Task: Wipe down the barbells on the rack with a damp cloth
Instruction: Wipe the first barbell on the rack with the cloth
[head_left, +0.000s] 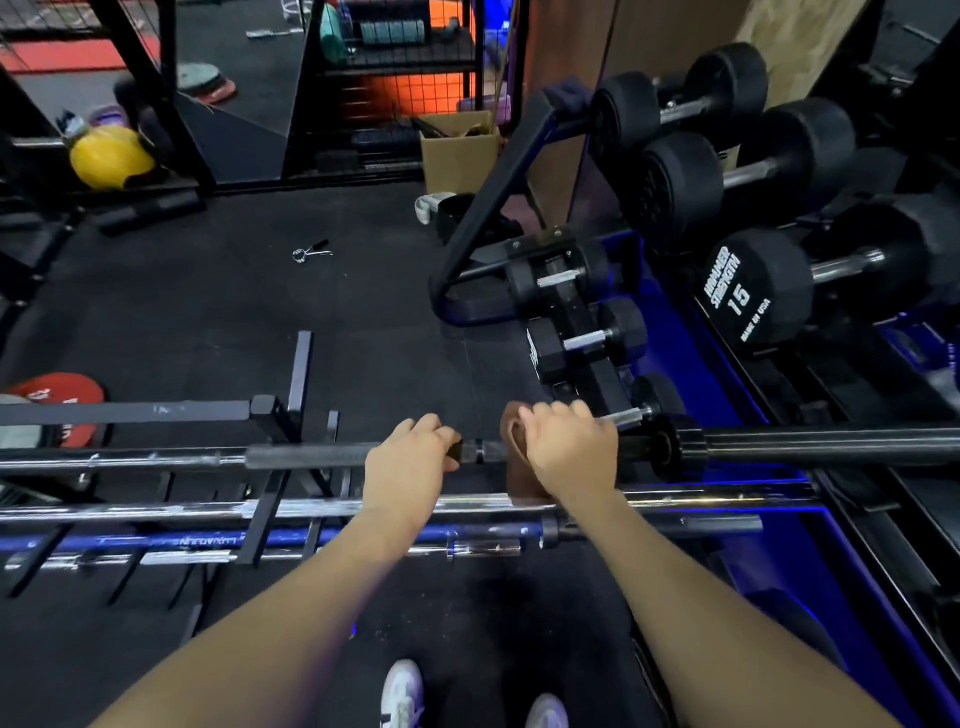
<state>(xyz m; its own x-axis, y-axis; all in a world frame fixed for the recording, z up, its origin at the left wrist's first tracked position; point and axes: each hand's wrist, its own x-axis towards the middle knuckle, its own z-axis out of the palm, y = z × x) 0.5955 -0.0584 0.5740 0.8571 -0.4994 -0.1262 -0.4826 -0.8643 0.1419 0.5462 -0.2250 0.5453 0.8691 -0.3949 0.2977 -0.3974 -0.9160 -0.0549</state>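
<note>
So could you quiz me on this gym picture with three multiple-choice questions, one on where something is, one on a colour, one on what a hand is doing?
1. Where is the cloth?
A. On the floor
B. Wrapped on the black barbell, under the right hand
C. On the dumbbell rack

2. What colour is the cloth?
A. Brown
B. White
C. Green

3. What is the left hand doing?
A. Hanging free
B. Lifting a dumbbell
C. Gripping the black barbell beside the cloth

Answers:
1 B, the cloth is draped round the bar with the right hand's fingers curled over it.
2 A, the fabric showing beside and below that hand is brown.
3 C, the left hand's fingers curl over the bar just left of the cloth.
</note>
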